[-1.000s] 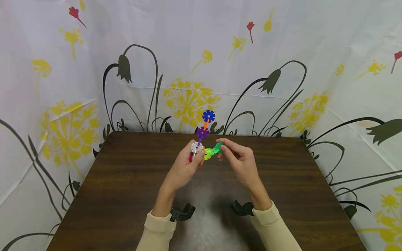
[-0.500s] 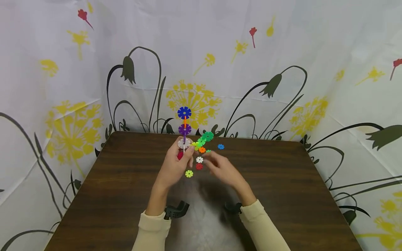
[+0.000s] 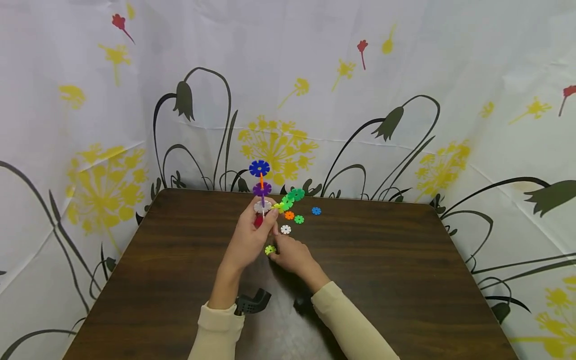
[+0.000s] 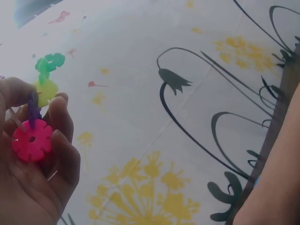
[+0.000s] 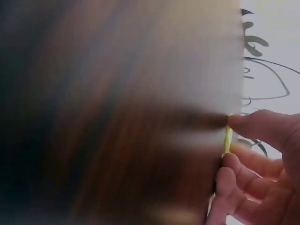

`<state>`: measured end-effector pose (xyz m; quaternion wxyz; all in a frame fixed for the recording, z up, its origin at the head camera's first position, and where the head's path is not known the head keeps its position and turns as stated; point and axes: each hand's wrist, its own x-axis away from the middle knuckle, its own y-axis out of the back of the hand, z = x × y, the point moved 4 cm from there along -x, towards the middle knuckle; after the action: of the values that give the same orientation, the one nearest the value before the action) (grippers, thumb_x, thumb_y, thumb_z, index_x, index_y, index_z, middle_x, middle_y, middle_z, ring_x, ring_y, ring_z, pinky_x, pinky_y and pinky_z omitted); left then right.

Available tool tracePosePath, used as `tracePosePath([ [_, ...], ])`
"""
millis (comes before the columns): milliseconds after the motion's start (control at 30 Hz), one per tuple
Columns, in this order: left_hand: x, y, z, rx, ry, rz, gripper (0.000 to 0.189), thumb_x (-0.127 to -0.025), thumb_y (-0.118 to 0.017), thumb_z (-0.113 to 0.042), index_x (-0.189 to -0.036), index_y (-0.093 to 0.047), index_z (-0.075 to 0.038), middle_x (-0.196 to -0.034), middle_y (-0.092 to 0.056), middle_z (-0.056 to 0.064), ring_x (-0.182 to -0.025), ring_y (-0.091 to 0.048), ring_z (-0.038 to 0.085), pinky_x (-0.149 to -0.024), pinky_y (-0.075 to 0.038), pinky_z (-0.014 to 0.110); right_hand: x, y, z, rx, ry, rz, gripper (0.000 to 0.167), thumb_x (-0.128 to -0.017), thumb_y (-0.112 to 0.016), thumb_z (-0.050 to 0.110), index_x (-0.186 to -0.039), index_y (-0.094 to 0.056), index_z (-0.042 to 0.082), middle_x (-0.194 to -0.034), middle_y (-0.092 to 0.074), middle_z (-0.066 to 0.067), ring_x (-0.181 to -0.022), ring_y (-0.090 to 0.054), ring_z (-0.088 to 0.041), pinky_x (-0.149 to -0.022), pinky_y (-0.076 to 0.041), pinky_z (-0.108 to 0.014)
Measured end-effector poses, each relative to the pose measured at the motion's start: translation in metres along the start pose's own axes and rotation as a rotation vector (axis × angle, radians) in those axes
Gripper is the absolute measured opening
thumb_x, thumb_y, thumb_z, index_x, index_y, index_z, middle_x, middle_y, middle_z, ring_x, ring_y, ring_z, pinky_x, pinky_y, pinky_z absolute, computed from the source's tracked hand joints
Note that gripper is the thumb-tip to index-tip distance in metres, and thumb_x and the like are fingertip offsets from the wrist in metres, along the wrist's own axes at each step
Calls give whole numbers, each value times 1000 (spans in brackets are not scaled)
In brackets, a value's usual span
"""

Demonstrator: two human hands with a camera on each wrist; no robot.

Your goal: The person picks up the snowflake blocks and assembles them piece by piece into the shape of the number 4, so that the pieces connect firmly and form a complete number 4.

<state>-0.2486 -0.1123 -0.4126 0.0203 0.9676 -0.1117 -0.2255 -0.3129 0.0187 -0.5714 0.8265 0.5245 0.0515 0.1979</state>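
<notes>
Left of a loose white notched plastic disc (image 3: 285, 229), the left hand (image 3: 252, 234) grips linked multicoloured notched discs (image 3: 262, 189); nearer than the white disc, the right hand (image 3: 292, 255) pinches a yellow-green notched disc (image 3: 269, 250).

No legible text, label, brand, number or sign in any view.
</notes>
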Motion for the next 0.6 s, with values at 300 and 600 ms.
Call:
tracePosePath([
  [300,2,5,1,-16,8,29,13,-112,-57,-12,-123,-57,-5,-81,-59,13,-69,-62,21,-67,-57,27,-35,-34,-40,-185,-75,18,26,-91,-80,33,-103,-59,23,-82,-65,6,-69,-60,-16,-63,-49,-32],
  [600,2,7,-1,-33,12,29,13,-112,-57,-14,-123,-57,-6,-81,-59,13,-69,-58,21,-64,-51,26,-14,-6,-22,-286,-63,41,24,-93,-82,31,-98,-69,12,-80,-64,0,-70,-58,-18,-63,-49,-31],
])
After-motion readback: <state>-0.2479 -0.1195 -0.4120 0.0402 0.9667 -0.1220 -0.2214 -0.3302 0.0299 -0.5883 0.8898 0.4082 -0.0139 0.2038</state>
